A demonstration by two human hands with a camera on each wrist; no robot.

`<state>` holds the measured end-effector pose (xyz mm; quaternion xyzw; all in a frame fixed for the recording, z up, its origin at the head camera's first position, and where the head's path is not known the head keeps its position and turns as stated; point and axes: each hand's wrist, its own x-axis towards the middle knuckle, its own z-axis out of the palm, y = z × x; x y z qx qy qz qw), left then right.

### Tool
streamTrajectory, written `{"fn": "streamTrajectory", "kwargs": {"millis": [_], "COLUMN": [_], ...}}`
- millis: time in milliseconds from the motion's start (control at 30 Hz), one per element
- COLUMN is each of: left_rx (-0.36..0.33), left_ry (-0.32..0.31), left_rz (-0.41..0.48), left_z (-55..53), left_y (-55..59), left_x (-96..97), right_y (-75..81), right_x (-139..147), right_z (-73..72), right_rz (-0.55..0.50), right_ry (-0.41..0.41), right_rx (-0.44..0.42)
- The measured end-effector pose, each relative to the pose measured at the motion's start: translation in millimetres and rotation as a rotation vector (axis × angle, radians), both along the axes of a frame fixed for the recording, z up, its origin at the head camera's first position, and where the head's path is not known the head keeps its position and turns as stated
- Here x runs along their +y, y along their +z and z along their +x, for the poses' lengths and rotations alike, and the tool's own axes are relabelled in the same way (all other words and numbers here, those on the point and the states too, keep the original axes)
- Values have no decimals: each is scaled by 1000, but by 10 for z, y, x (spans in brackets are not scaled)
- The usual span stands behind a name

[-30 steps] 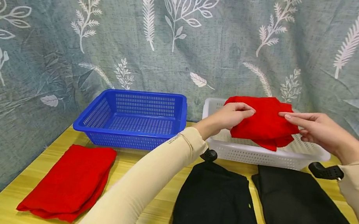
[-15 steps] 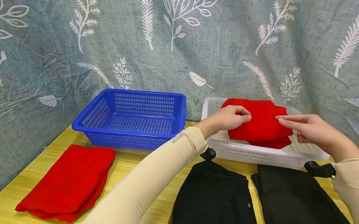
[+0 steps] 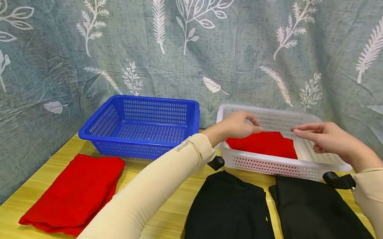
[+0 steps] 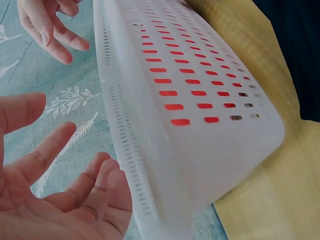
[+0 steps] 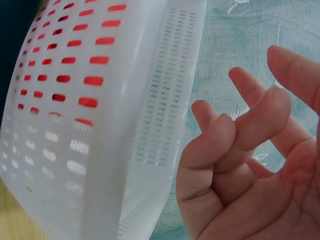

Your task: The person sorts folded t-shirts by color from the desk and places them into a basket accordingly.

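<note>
A folded red cloth [image 3: 265,143] lies inside the white plastic basket [image 3: 271,166], toward its left side. Its red shows through the slots of the basket wall in both wrist views. Above the basket's left part hovers my left hand [image 3: 238,125], fingers loosely bent and apart from the cloth. My right hand [image 3: 329,138] hangs over the right part of the basket, thumb and fingers holding nothing. In the left wrist view the left palm [image 4: 65,200] has its fingers spread. The right wrist view shows relaxed, partly bent fingers [image 5: 205,165] with nothing between them.
A blue plastic basket [image 3: 136,144] stands left of the white one. Another folded red cloth [image 3: 74,193] lies at the table's left. Two black folded cloths, one in the middle [image 3: 231,223] and one at right [image 3: 328,235], lie in front of the white basket. A patterned curtain [image 3: 117,18] hangs behind.
The red cloth, held between both hands above the white basket before, has dropped into it. Both hands have let go; the left has shifted slightly left.
</note>
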<state>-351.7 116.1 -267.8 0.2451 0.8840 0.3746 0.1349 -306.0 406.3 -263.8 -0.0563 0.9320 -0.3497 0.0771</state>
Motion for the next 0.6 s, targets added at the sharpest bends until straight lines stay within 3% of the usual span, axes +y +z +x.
{"fn": "streamTrajectory", "kwargs": {"millis": [367, 600], "left_rx": [1, -7], "left_ry": [-41, -63], "left_rz": [37, 78], "left_z": [98, 131], "left_y": [118, 194], "left_x": [-176, -434], "right_y": [47, 85], "right_x": [-156, -319], "right_z": [6, -3], "right_rz": [-7, -47], "right_ry": [38, 84], "right_rx": [3, -7]}}
